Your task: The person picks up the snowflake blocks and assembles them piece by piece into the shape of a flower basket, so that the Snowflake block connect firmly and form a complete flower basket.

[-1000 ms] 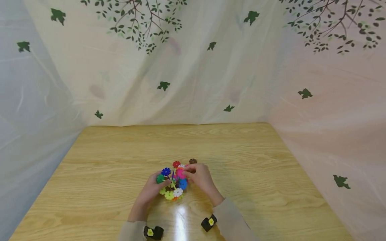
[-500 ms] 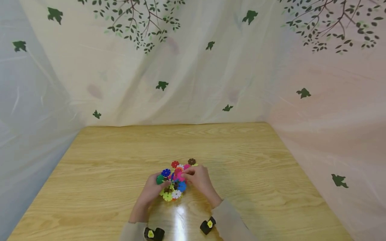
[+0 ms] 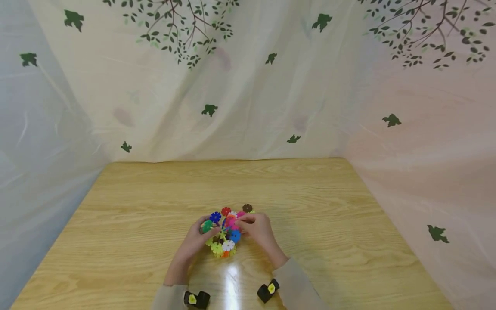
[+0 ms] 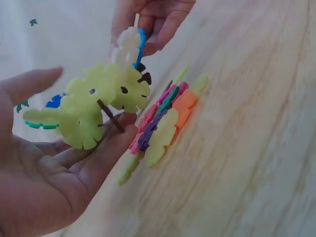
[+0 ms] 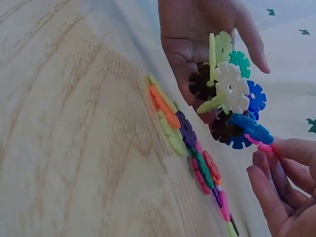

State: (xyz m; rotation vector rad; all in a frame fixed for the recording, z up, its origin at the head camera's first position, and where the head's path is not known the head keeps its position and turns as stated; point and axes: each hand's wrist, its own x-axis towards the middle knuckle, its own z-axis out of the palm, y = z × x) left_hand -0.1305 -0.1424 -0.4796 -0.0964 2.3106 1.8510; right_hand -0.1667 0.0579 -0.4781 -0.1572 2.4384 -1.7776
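My left hand (image 3: 193,239) holds a cluster of interlocked plastic snowflake discs (image 5: 232,89) in yellow, white, blue, green and brown. Its fingers lie curled under the cluster, and in the left wrist view the thumb (image 4: 37,81) stands out to the side. At the cluster's right edge, my right hand (image 3: 258,228) pinches a pink snowflake disc (image 5: 259,143) between thumb and fingertips. That pink disc lies right against a blue disc (image 5: 253,128) of the cluster. In the left wrist view the cluster hides the pinched disc almost wholly.
Several loose snowflake discs (image 5: 186,128), orange, yellow, purple, green and pink, lie in a pile on the wooden table (image 3: 329,206) beneath the hands. A brown disc (image 3: 247,208) shows at its far side. A pale curtain (image 3: 248,86) with leaf prints hangs behind the table.
The left hand has turned the cluster slightly, so its dark blue and green discs sit a little farther forward. The right hand stays in nearly the same place, still pinching at the pink disc.
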